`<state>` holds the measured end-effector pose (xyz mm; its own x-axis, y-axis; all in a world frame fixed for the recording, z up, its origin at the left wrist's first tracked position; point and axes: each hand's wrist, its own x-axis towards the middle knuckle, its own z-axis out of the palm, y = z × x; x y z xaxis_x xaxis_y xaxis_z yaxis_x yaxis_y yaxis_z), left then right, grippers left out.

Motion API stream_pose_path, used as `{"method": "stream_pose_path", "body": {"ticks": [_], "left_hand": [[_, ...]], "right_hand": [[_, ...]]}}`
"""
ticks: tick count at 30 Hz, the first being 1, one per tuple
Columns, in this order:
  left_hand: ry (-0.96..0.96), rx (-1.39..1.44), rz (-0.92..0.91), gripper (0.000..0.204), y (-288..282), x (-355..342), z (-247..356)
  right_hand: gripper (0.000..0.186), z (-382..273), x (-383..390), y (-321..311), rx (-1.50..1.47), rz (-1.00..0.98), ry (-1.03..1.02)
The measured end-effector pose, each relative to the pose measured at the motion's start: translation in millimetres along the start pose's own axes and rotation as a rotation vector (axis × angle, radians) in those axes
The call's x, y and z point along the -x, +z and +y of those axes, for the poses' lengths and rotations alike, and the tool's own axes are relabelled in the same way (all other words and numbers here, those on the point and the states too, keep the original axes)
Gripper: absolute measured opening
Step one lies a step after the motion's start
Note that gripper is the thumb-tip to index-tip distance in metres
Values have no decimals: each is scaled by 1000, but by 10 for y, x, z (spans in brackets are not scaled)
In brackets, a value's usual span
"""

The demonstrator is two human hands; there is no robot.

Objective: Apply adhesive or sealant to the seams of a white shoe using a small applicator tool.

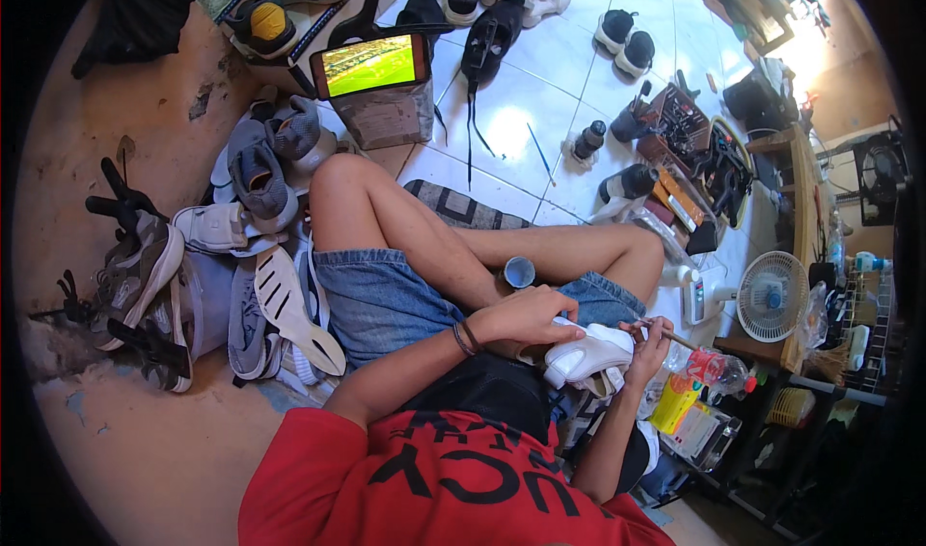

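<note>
— What is going on down on the floor?

— A person in a red shirt sits cross-legged on the tiled floor (540,83), working on a white shoe (590,353) held over the lap. The left hand (526,316) lies closed over the shoe's upper, fingers curled, seemingly to pin it steady. The right hand (648,345) is pinched shut on a thin brown stick (667,334), perhaps a brush, its tip just beside the shoe.

— Why hold it so close?

— Judging by the grip, for control: the shoe rests against the thigh, near the body.

— And the room?

— A small round tin (519,272) sits between the knees. A heap of grey and white sneakers (253,170) lies at left against a peeling wall. Far off, a phone (372,64) showing a green pitch leans on a box. At right, bottles, a crate of tools (690,122) and a small white fan (772,295) crowd the tiles.
</note>
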<state>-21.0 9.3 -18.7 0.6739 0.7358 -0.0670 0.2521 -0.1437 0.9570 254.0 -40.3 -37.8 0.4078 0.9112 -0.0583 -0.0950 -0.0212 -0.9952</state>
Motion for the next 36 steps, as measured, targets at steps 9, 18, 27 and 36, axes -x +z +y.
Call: {"method": "stream_pose_path", "body": {"ticks": [9,18,27,36], "left_hand": [[237,350,72,33,-39,164,-255],[23,653,533,21,-31,419,-246],[-34,363,861,13,-825,1108,81],[-124,-52,1131,31,-738,1270,-119]], "right_hand": [[19,-22,60,-22,17,40,-83],[19,-72,81,214,40,94,-98],[17,-237,310,1416,-133,-48,-7],[17,149,342,1537,-158,-166,13]]}}
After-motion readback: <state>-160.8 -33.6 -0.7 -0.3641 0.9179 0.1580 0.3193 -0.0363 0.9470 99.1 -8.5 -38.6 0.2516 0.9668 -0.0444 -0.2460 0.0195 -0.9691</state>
